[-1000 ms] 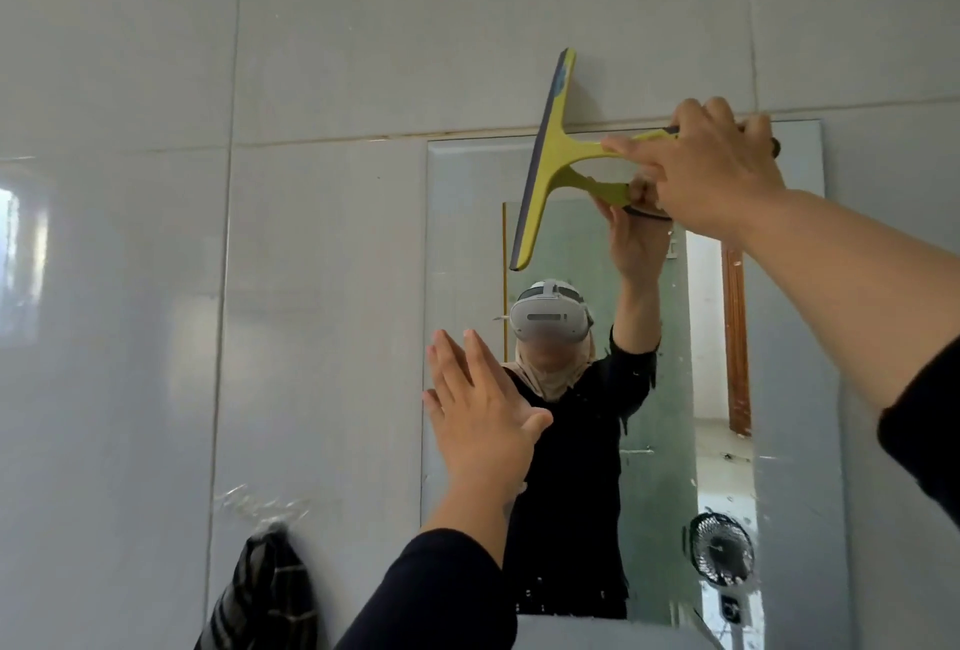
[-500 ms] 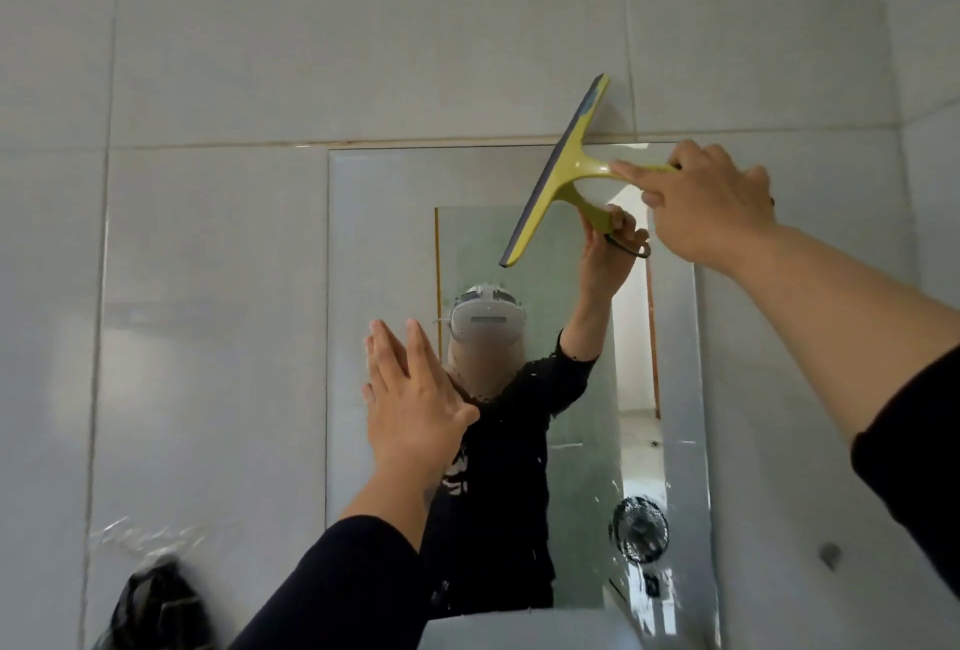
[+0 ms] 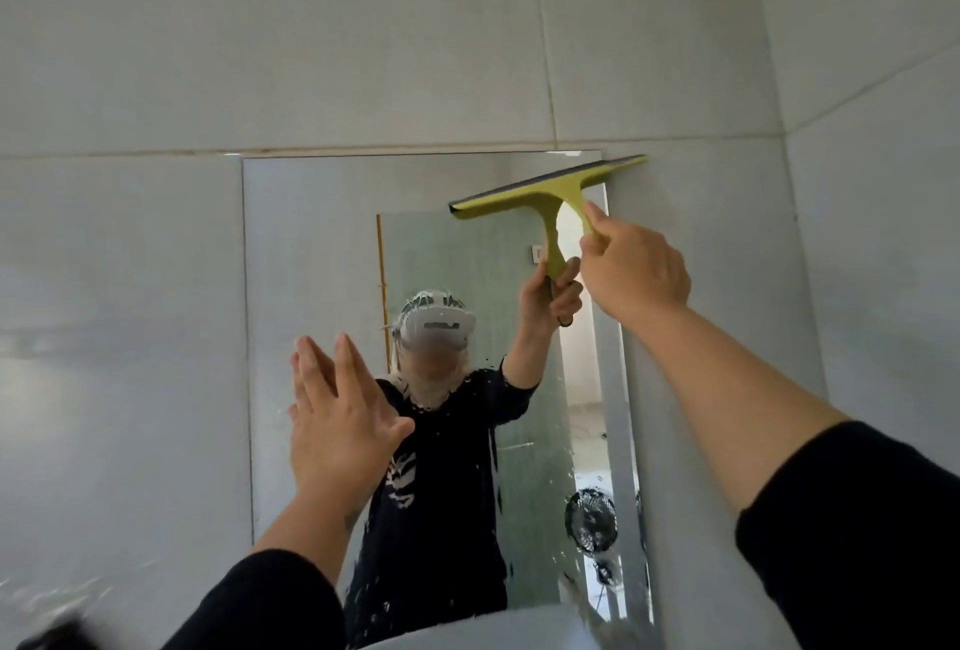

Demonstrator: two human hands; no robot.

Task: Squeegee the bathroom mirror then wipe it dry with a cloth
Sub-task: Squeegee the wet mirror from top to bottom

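- Left hand (image 3: 340, 423) flat and open, fingers spread, empty, raised before the lower-left mirror (image 3: 311, 244); likely bracing for balance, though contact with the glass cannot be told.
- Droplets across the lower glass, so no stroke run there yet.
- Squeegee (image 3: 550, 195) at the top-right corner, blade nearly level, long axis left to right, right end higher, past the mirror's edge, handle pointing down; seemingly set for a downward pull.
- Right hand (image 3: 636, 270) closed on the handle.
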